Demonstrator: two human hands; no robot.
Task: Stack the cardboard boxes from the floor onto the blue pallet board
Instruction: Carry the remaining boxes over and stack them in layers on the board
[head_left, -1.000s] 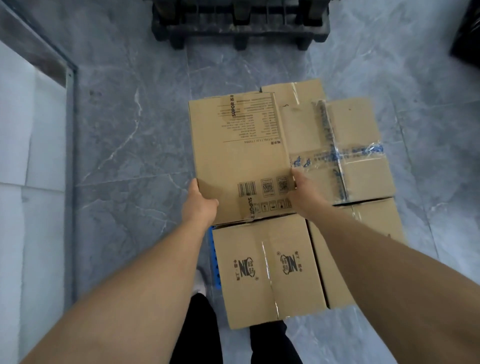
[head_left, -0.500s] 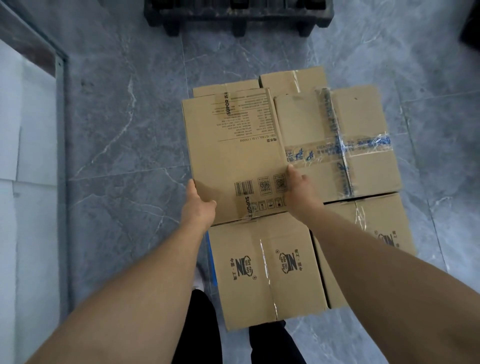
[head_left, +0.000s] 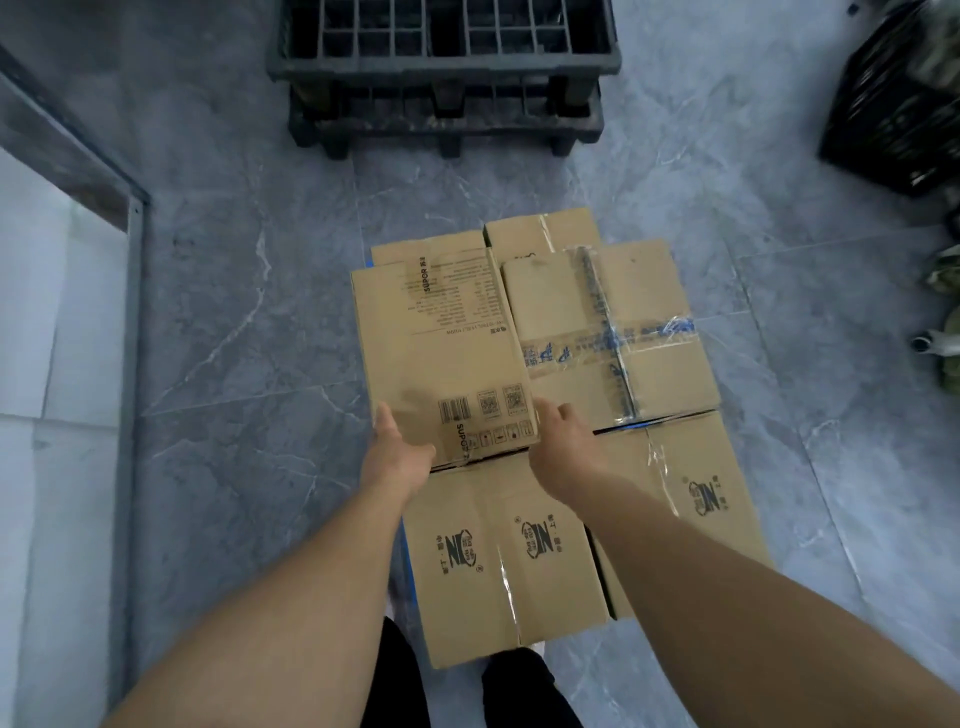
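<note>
A brown SUPOR cardboard box (head_left: 441, 353) lies flat on top of other boxes, at the left of the stack. My left hand (head_left: 397, 452) grips its near left corner, thumb on the side edge. My right hand (head_left: 563, 447) holds its near right corner with loosely spread fingers. Beside it on the right lies a box crossed with blue-printed tape (head_left: 644, 317). Two boxes with a round logo fill the near row, one in front (head_left: 498, 566) and one at the right (head_left: 696, 499). The blue pallet board (head_left: 407, 564) shows only as thin slivers under the boxes.
Two stacked black plastic pallets (head_left: 441, 67) stand on the grey marble floor beyond the boxes. A black crate (head_left: 904, 104) sits at the far right. A metal-framed white wall panel (head_left: 62, 338) runs along the left. My dark trouser legs (head_left: 395, 675) are just behind the front box.
The SUPOR box has gone forward and down onto the stack beside the taped box. My right hand's grip has loosened, and the view has pulled back.
</note>
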